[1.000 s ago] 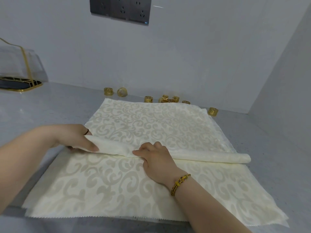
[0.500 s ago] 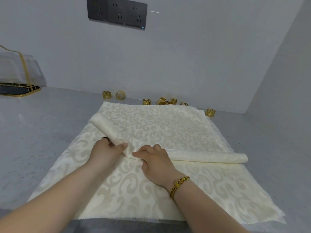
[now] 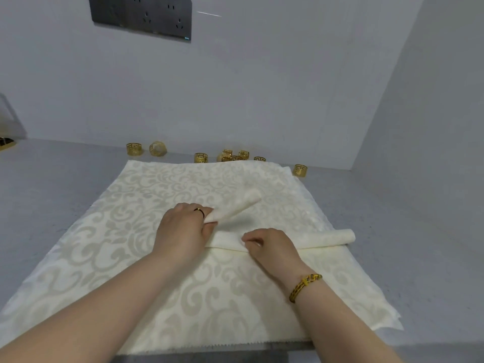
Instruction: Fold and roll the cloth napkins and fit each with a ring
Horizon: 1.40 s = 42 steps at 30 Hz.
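Swung across since half a second ago, the left half of the rolled napkin (image 3: 322,238) is now doubled over, its free end pointing away and to the right where it was earlier aimed away and to the left. The bend is gripped by the left hand (image 3: 183,229), whose fingers are curled round the roll, while the near half is pinned just beside the bend by the curled fingertips of the right hand (image 3: 269,247). The roll lies on the spread flat napkin (image 3: 157,271), near the middle of the grey surface (image 3: 52,184), with its right end reaching the cloth's right edge. Gold rings (image 3: 201,158) are scattered along the far edge of the cloth, well apart from both hands, and none has been fitted yet. Two risks can be judged from here. If either grip is eased before a ring is slid on, the two halves are likely to spring apart and the roll to loosen. The flat napkin beneath may also be dragged or creased if the roll is pulled sideways.
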### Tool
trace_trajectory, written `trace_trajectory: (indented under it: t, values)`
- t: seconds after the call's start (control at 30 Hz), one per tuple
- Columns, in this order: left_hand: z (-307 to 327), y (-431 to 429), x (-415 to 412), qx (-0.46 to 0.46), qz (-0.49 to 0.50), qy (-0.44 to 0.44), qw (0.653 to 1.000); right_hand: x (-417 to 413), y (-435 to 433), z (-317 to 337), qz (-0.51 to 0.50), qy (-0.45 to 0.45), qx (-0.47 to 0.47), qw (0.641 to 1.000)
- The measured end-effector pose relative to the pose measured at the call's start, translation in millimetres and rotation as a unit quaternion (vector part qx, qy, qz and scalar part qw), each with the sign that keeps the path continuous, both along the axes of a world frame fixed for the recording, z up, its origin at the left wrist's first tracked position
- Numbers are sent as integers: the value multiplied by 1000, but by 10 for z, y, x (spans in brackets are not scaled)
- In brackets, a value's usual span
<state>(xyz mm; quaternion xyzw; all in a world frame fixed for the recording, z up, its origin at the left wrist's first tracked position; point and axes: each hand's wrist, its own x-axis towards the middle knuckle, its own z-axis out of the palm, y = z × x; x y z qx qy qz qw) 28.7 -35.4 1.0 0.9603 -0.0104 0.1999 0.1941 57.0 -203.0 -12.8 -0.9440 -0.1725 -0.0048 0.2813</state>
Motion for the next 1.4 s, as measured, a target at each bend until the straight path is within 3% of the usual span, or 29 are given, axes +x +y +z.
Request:
trace_trajectory:
  t: [0.17, 0.27, 0.37, 0.43, 0.53, 0.7, 0.77, 0.93, 1.0, 1.13, 1.33, 1.4]
  values:
    - [-181, -202, 121, 16, -11, 30, 999, 50, -58, -41, -4, 27, 60, 998]
    - [-258, -235, 149, 93, -12, 78, 992, 42, -92, -57, 3, 21, 90, 996]
    - [-277, -231, 117, 158, -27, 109, 981, 22, -140, -47, -18, 23, 185, 982]
    - [-285, -228, 95, 184, -27, 115, 976, 12, -244, -35, -102, -30, 267, 958]
    - [-266, -280, 80, 189, -56, 106, 975, 35, -509, 45, -273, -101, 311, 905]
    - [-200, -499, 149, 129, -121, 67, 982, 23, -769, 104, -338, 28, 420, 842]
    - [-215, -582, 194, 110, -137, 53, 983, 22, -750, 85, -354, 33, 491, 796]
    - [-315, -680, 248, 85, -185, 80, 976, 21, -716, 138, -372, 70, 704, 601]
    - [-343, -683, 264, 98, -192, 90, 972, 39, -722, 160, -348, 77, 752, 555]
    - [-363, -677, 266, 117, -195, 87, 970, 86, -645, 261, -272, 139, 775, 553]
    - [-343, -684, 274, 116, -212, 90, 966, 190, -431, 138, -154, 171, 595, 770]
    - [-335, -684, 280, 49, -218, 89, 971, 161, -324, 61, -125, 146, 527, 828]
